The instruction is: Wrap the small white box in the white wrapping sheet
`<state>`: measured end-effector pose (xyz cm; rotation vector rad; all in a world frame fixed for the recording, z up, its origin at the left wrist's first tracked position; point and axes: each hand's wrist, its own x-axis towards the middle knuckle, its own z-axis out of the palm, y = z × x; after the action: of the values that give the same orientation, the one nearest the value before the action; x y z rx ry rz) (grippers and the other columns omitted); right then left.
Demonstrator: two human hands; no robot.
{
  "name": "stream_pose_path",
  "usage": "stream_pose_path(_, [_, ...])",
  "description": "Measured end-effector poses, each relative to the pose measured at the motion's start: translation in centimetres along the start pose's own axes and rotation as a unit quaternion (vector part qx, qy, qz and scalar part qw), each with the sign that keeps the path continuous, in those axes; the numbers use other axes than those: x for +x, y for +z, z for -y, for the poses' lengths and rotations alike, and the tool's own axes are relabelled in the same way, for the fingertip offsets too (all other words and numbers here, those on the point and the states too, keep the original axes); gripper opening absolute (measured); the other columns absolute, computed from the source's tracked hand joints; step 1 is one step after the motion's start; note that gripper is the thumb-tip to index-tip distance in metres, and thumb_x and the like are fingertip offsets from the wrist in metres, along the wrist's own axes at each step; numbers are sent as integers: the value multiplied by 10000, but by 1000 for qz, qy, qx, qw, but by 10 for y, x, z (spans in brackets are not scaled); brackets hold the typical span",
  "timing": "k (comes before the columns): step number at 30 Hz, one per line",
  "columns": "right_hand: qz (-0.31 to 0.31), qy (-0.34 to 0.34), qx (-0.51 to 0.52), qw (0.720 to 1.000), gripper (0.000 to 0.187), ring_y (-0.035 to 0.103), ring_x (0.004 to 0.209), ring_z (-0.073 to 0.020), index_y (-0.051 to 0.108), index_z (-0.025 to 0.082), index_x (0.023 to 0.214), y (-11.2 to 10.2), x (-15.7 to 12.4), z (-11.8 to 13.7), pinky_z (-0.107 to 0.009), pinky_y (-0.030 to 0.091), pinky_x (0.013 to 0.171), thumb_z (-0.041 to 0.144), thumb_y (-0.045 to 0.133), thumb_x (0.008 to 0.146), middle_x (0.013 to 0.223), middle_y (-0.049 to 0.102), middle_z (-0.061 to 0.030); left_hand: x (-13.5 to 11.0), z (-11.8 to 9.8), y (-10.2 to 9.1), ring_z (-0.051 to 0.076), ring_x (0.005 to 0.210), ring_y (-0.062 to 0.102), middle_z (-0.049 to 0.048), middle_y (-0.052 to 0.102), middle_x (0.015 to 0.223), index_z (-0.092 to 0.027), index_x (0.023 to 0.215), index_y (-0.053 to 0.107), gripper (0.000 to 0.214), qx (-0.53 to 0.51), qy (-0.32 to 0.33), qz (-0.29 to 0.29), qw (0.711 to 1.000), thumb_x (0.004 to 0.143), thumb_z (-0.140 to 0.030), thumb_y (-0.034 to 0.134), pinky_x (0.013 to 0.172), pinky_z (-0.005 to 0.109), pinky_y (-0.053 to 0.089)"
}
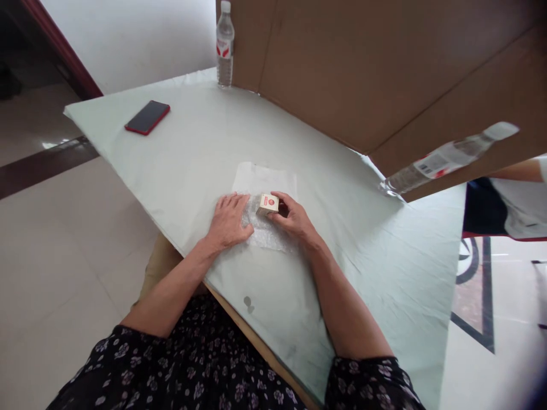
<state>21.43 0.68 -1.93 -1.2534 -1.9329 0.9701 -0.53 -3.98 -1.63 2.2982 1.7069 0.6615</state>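
A small cream box (pixel 268 204) with red print on its top is gripped at its right side by my right hand (pixel 294 218), thumb and fingers closed round it. Under the box lies a sheet of clear bubble wrap (pixel 267 234) on the table. My left hand (pixel 229 222) rests flat on the left edge of the wrap, fingers stretched out, apart from the box. Behind the box, a flat white sheet (pixel 267 177) lies on the cloth.
A pale green cloth covers the table (pixel 183 154). At the far left lies a phone (pixel 147 117) with a red edge. Two water bottles, one at the back (pixel 224 45) and one at the right (pixel 444 162), stand against a large brown cardboard panel (pixel 342 68). Part of another person (pixel 519 199) shows at right.
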Motion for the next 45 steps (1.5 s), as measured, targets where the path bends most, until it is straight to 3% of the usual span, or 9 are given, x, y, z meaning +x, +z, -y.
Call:
stream_pose_path(7, [6,-17,67,998,631,680,1089,-253,572,210,1357,8,-1,2,-430,519,1009,406,695,770,1210,722,-88,0,1,1,346,1419,463,170,577,1455,-111,1438,465,729,14,3,3,1000,737,-292,546,1212,495,298])
stream_pose_path(14, [-15,-45,16,999,629,663,1194,-272,549,199,1397,11,-3,0,-434,516,1038,326,669,793,1322,691,-118,0,2,1,339,1417,465,162,579,1450,-130,1440,455,735,19,4,3,1000,726,-282,546,1208,491,303])
stream_pose_path(25, [-29,-50,-16,998,579,669,1154,-295,589,279,1347,13,0,-7,-478,524,1003,298,725,784,1287,711,-74,0,2,1,353,1416,465,171,586,1441,-121,1431,458,735,14,6,-2,1000,717,-281,532,1200,522,306])
stream_pose_path(45, [-43,-75,-97,992,660,654,1170,-314,524,222,1407,15,-3,-5,-524,463,1043,258,651,760,1351,678,-120,0,4,4,361,1414,469,182,583,1440,-116,1426,462,744,14,9,-8,1000,706,-287,539,1202,530,309])
